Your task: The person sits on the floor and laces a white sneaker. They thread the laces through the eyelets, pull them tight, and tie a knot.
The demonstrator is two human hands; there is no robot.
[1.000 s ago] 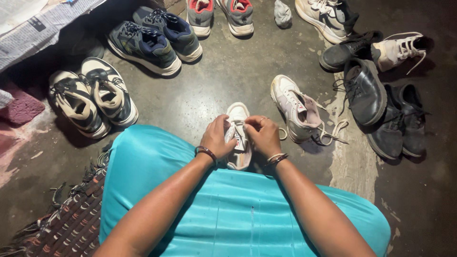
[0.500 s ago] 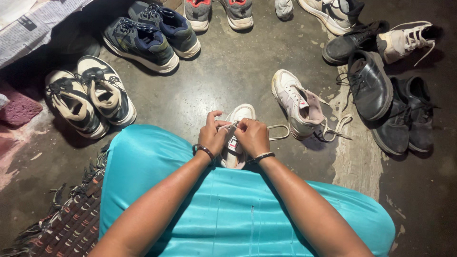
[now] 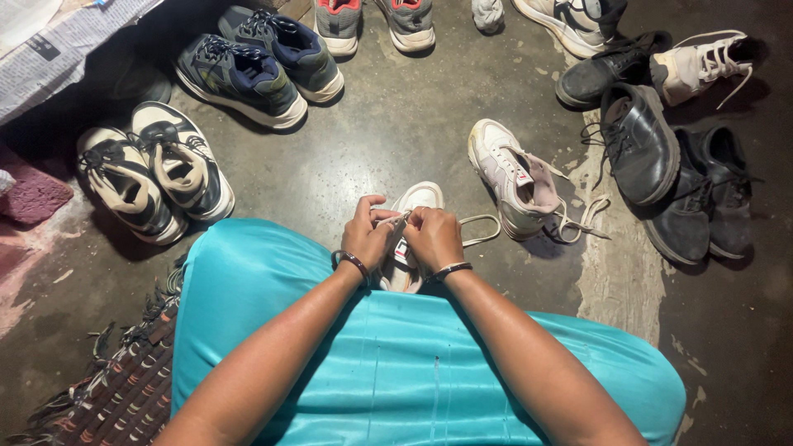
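A white sneaker (image 3: 420, 198) rests at the edge of my lap, toe pointing away, on the turquoise cloth (image 3: 396, 363) over my knees. My left hand (image 3: 368, 237) and my right hand (image 3: 433, 238) meet over its laces, both pinching the white lace. A loop of lace (image 3: 481, 231) trails off to the right onto the floor. Its matching white sneaker (image 3: 516, 178) lies just right of my hands with loose laces spread out.
Shoes ring me on the dark concrete floor: a black-and-cream pair (image 3: 153, 169) at left, navy sneakers (image 3: 260, 66) at the back, grey-red shoes (image 3: 372, 21), black leather shoes (image 3: 661, 173) and a white sneaker (image 3: 702, 62) at right. Newspaper (image 3: 58, 41) lies far left.
My hands have shifted slightly on the laces, and a lace loop now sticks out to the right. The view has tilted down a little.
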